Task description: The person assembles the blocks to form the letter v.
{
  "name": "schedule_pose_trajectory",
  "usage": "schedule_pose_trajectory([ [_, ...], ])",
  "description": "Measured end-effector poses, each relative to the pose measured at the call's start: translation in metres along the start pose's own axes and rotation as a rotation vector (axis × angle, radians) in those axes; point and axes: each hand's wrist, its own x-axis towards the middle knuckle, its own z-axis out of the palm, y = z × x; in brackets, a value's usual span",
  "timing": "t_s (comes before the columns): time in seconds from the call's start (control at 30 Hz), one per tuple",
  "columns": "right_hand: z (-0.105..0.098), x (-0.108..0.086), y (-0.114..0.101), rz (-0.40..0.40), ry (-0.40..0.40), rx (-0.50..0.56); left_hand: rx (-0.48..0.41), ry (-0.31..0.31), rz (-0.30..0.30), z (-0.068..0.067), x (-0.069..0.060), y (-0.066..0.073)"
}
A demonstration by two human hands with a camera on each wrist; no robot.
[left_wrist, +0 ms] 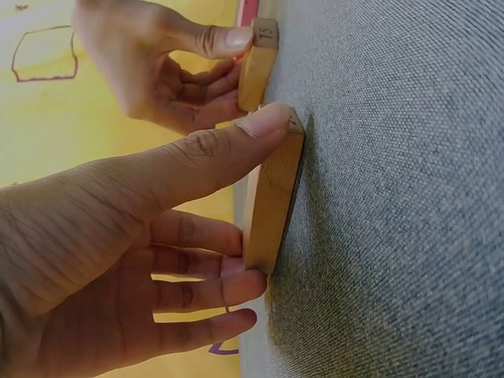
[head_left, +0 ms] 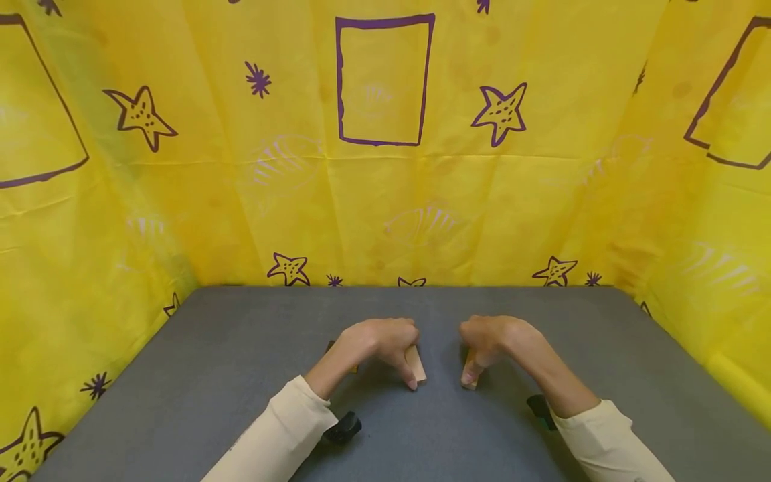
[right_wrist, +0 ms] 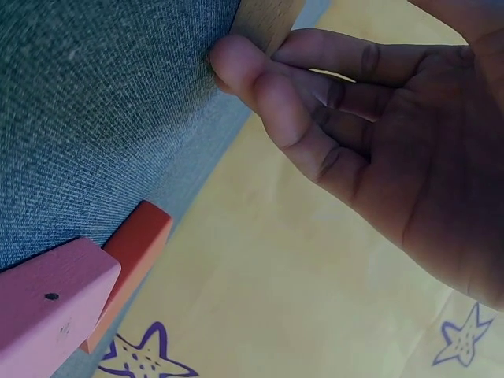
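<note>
In the head view my left hand (head_left: pixel 385 341) grips a light wooden block (head_left: pixel 415 365) standing on the grey table, thumb at its near end. The left wrist view shows that block (left_wrist: pixel 272 201) between thumb and fingertips, a small mark on its end. To the right, my right hand (head_left: pixel 494 338) holds a similar wooden block (head_left: pixel 470 376), also at table height. Its end carries printed digits in the left wrist view, where the right hand (left_wrist: pixel 169 63) appears beyond the left. A gap separates the two blocks. In the right wrist view, fingertips hide part of the block (right_wrist: pixel 268 22).
A pink block (right_wrist: pixel 59 303) and an orange-red block (right_wrist: pixel 130 264) lie on the table in the right wrist view. An orange-brown piece (head_left: pixel 354 369) peeks out behind my left forearm. Yellow patterned cloth (head_left: pixel 385 201) encloses the grey table (head_left: pixel 446 442). Dark devices (head_left: pixel 343 428) sit under the wrists.
</note>
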Motion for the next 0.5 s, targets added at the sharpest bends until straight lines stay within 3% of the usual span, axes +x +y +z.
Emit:
schedule_pose_trajectory([
  [0.5, 0.0019, 0.0032, -0.0033, 0.015, 0.006, -0.033, 0.031, 0.025, 0.001, 0.0017, 0.0, 0.0059],
])
